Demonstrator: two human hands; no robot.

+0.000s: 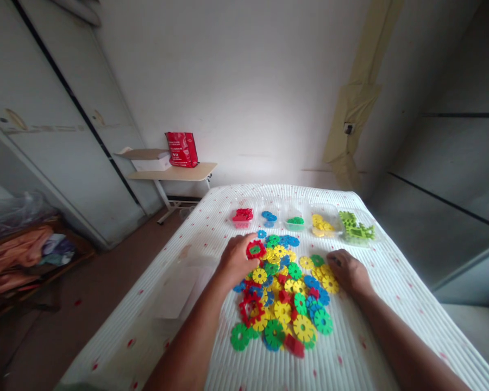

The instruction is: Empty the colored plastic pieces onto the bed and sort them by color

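A heap of flat plastic snowflake discs [287, 296] in red, yellow, green and blue lies on a white striped bed cover [391, 266]. My left hand [236, 260] is at the heap's upper left, fingers pinched on a red disc [255, 249]. My right hand [348, 270] rests curled at the heap's right edge, touching yellow discs; whether it holds one is hidden.
Clear trays stand in a row beyond the heap, sorted by colour: red [242, 216], blue [269, 217], green [295, 221], yellow [323, 225] and light green [356, 229]. A small side table [173, 174] with a red bag [182, 148] stands by the wall at left.
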